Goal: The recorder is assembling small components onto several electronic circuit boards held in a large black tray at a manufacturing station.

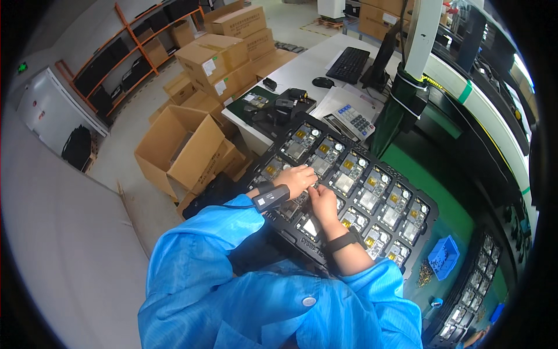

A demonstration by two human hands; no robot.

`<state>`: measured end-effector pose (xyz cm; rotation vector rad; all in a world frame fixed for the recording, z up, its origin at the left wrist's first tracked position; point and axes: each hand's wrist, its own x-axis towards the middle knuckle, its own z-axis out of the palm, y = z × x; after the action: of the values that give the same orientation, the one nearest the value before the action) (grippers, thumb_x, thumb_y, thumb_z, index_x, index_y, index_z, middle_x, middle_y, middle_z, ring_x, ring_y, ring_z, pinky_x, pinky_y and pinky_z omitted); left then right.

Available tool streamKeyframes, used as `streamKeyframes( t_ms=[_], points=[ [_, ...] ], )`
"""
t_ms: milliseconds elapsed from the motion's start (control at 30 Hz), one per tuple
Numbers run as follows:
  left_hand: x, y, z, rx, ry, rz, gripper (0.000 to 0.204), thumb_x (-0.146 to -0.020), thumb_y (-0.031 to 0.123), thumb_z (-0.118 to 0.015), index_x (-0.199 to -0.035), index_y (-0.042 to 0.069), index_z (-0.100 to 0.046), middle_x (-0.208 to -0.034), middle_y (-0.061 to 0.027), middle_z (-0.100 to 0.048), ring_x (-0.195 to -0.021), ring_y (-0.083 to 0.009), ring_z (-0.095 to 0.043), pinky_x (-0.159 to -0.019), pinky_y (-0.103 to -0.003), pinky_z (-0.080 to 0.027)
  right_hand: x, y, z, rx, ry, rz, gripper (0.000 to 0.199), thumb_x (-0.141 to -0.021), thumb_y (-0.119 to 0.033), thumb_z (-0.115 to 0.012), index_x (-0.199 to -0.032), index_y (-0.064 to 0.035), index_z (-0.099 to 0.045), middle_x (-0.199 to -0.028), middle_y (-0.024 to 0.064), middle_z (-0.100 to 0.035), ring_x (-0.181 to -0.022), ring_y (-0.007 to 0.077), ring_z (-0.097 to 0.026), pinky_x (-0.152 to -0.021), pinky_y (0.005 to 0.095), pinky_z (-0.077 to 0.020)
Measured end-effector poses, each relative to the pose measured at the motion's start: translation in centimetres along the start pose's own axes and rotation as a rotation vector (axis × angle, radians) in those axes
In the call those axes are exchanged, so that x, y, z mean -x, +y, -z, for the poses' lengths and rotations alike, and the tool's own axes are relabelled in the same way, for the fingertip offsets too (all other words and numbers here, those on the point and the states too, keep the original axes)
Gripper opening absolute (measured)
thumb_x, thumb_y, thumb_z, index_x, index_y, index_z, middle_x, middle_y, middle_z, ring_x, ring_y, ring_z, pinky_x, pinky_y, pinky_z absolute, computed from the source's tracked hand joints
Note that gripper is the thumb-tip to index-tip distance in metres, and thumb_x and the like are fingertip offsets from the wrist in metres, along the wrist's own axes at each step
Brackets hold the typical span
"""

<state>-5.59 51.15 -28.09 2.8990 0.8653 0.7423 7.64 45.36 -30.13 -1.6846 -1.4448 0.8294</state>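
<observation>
Black tray [433,210] of circuit boards lies on the green bench, where the left hand [296,179] and right hand [323,202], fingers pressed together, pinch one near-left board [306,196], and a slip could knock neighbouring boards loose.

— Up at twelve o'clock: black keyboard [348,64] and mouse [322,82] on the white counter [296,68], calculator [356,121] just below.

— Noted. Toward ten o'clock: stacked cardboard boxes [224,55], one open box [180,148] on the floor, orange shelving [131,52] behind.

— At four o'clock: small blue bin [443,256] on green matting [433,189].
</observation>
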Motion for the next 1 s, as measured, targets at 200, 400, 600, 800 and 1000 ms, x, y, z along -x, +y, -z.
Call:
streamKeyframes(
  t_ms=[200,400,600,800,1000],
  points=[
    [-0.1,-0.4,-0.1,-0.126,-0.055,-0.181,0.023,-0.065,0.010,-0.057,-0.087,0.006,-0.056,-0.077,-0.0043,-0.051,-0.073,-0.0207,-0.054,-0.061,-0.030,-0.048,-0.2,0.9,-0.5,-0.010,-0.003,-0.010,0.027,-0.076,-0.023,-0.057,-0.069,0.0030,-0.056,-0.066,0.0248,-0.055,-0.067,0.0401,-0.055,-0.061,0.0430,-0.0433],
    [0.3,-0.5,-0.6,0.090,0.076,0.014,0.018,-0.069,0.005,-0.060,-0.087,0.003,-0.060,-0.082,-0.0083,-0.059,-0.075,-0.0245,-0.059,-0.064,-0.031,-0.049,-0.3,0.7,-0.5,-0.026,0.048,0.046,0.030,-0.076,-0.023,-0.058,-0.064,0.0041,-0.054,-0.056,0.0211,-0.052,-0.050,0.0303,-0.052,-0.051,0.0390,-0.0400],
    [0.3,0.9,-0.2,0.243,0.247,0.231,0.008,-0.076,0.009,-0.060,-0.081,0.004,-0.063,-0.076,-0.0078,-0.060,-0.067,-0.0253,-0.060,-0.058,-0.032,-0.048,-0.5,1.3,-0.5,0.053,-0.002,0.043,0.027,-0.077,-0.024,-0.057,-0.074,0.0031,-0.058,-0.063,0.0221,-0.056,-0.059,0.0349,-0.056,-0.057,0.0390,-0.0434],
    [2.1,3.1,1.5,0.256,0.268,0.312,0.007,-0.075,0.008,-0.061,-0.081,0.004,-0.064,-0.074,-0.0081,-0.060,-0.066,-0.0247,-0.060,-0.057,-0.031,-0.048,0.9,1.3,1.5,-0.011,0.045,0.091,0.032,-0.083,-0.018,-0.051,-0.104,0.0054,-0.053,-0.075,0.0141,-0.061,-0.065,0.0227,-0.058,-0.060,0.0308,-0.0452],
    [3.1,7.7,2.8,0.173,0.223,0.152,0.011,-0.069,0.008,-0.059,-0.080,0.008,-0.063,-0.077,-0.0042,-0.058,-0.066,-0.0208,-0.058,-0.058,-0.030,-0.048,1.9,1.2,2.3,-1.187,-0.603,-0.633,0.038,-0.093,-0.036,-0.029,-0.095,-0.0054,-0.051,-0.073,0.0026,-0.054,-0.063,0.0130,-0.053,-0.052,0.0249,-0.0449]
  ],
)
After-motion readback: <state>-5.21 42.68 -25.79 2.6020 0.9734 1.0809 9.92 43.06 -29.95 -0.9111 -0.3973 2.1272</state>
